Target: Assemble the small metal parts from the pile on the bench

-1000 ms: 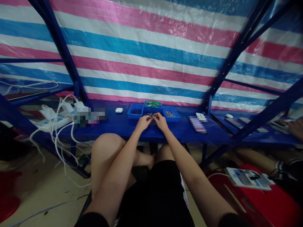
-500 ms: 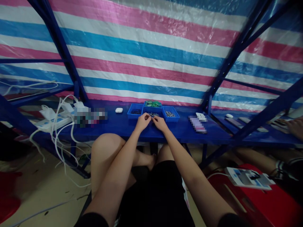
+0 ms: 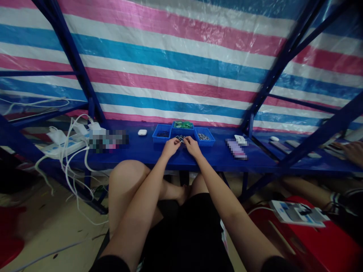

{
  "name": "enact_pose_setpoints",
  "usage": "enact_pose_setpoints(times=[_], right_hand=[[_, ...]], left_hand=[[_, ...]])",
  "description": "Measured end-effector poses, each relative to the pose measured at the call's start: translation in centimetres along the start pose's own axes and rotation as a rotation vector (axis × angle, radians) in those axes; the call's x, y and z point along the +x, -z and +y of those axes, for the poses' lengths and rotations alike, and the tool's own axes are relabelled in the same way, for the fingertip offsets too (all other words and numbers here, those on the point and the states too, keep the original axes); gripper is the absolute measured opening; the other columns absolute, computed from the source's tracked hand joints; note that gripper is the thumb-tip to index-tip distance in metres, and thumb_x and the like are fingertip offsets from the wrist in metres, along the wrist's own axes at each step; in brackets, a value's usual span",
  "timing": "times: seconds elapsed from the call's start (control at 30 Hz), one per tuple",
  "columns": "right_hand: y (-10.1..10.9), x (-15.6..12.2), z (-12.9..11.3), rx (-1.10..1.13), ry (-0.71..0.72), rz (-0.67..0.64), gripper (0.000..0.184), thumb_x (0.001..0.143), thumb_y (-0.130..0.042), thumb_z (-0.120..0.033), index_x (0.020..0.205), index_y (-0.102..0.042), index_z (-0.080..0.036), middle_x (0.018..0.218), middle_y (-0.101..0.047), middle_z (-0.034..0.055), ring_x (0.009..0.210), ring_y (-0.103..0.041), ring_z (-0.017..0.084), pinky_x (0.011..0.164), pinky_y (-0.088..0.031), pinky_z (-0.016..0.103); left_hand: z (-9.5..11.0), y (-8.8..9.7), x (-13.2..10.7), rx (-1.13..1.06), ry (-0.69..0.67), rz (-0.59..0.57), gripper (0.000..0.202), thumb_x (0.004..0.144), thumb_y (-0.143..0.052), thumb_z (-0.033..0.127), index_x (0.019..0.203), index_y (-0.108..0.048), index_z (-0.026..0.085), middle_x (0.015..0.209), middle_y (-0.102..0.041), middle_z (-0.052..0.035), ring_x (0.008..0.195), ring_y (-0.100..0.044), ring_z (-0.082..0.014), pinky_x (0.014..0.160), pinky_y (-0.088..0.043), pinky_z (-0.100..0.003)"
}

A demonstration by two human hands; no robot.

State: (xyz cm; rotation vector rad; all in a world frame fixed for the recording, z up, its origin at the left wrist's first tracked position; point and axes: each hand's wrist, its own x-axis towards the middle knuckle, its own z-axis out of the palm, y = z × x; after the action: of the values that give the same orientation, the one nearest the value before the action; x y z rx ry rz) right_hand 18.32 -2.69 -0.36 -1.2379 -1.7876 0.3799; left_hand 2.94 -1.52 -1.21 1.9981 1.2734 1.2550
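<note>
My left hand (image 3: pixel 171 146) and my right hand (image 3: pixel 192 146) meet over the blue table, fingertips pinched close together. Whatever they grip is too small to make out. At the fingertips lies a cluster of small dark and silvery pieces (image 3: pixel 180 138). Around it stand three blue bins: the left bin (image 3: pixel 154 139) contains dark bits, the back bin (image 3: pixel 173 129) has green pieces (image 3: pixel 183 124), and the right bin (image 3: pixel 209 143) contains small silvery pieces (image 3: pixel 203 136).
A white earbud case (image 3: pixel 142 132) lies left of the bins. Farther left are a power strip (image 3: pixel 64 146) and tangled white cables. A purple blurred object (image 3: pixel 236 149) lies to the right. Blue frame posts flank the table (image 3: pixel 136 151); another person's hand (image 3: pixel 354 151) is at far right.
My fingertips have drawn slightly apart, the right hand shifting a little to the right. More of the cluster of small pieces shows between them.
</note>
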Motion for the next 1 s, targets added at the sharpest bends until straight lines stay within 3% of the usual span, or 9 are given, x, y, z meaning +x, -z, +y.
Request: enact_pose_setpoints(times=[0.2, 0.47, 0.63, 0.8, 1.0], right_hand=[[0.0, 0.0, 0.1, -0.084, 0.051, -0.072, 0.025, 0.087, -0.040, -0.034, 0.080, -0.059, -0.020, 0.079, -0.063, 0.0023, 0.075, -0.057, 0.015, 0.072, -0.039, 0.024], [-0.2, 0.1, 0.5, -0.093, 0.077, -0.109, 0.024, 0.086, -0.039, -0.030, 0.078, -0.060, -0.020, 0.076, -0.062, 0.0017, 0.072, -0.056, 0.015, 0.070, -0.038, 0.024], [0.1, 0.0, -0.2, -0.036, 0.030, -0.043, 0.029, 0.088, -0.037, -0.040, 0.085, -0.059, -0.021, 0.078, -0.063, 0.0014, 0.074, -0.057, 0.015, 0.071, -0.039, 0.024], [0.4, -0.1, -0.7, 0.018, 0.007, 0.003, 0.031, 0.088, -0.036, -0.044, 0.092, -0.056, -0.021, 0.080, -0.063, 0.0012, 0.074, -0.057, 0.015, 0.071, -0.040, 0.024], [0.3, -0.1, -0.4, 0.020, -0.011, -0.010, 0.024, 0.086, -0.039, -0.040, 0.083, -0.054, -0.021, 0.076, -0.062, 0.0005, 0.071, -0.056, 0.014, 0.068, -0.040, 0.024]], left_hand=[[-0.2, -0.1, 0.0, -0.030, -0.028, -0.020, 0.016, 0.074, -0.058, 0.030, 0.081, -0.063, 0.016, 0.075, -0.066, -0.0037, 0.069, -0.060, -0.0143, 0.065, -0.045, -0.024], [0.8, 0.1, -0.3, -0.068, -0.050, 0.013, 0.013, 0.075, -0.055, 0.028, 0.078, -0.059, 0.017, 0.074, -0.064, -0.0016, 0.067, -0.058, -0.0125, 0.065, -0.045, -0.023], [0.5, 0.0, -0.3, -0.006, -0.032, 0.068, 0.009, 0.074, -0.054, 0.025, 0.077, -0.056, 0.018, 0.065, -0.058, 0.0017, 0.060, -0.053, -0.0111, 0.060, -0.042, -0.023], [-0.2, -0.3, 0.1, -0.040, -0.001, 0.006, 0.012, 0.075, -0.055, 0.028, 0.078, -0.059, 0.017, 0.071, -0.063, -0.0021, 0.065, -0.057, -0.0130, 0.062, -0.043, -0.023], [-0.3, -0.3, 0.2, -0.059, -0.028, 0.006, 0.014, 0.077, -0.055, 0.028, 0.080, -0.062, 0.017, 0.076, -0.066, -0.0044, 0.070, -0.060, -0.0148, 0.066, -0.045, -0.025]])
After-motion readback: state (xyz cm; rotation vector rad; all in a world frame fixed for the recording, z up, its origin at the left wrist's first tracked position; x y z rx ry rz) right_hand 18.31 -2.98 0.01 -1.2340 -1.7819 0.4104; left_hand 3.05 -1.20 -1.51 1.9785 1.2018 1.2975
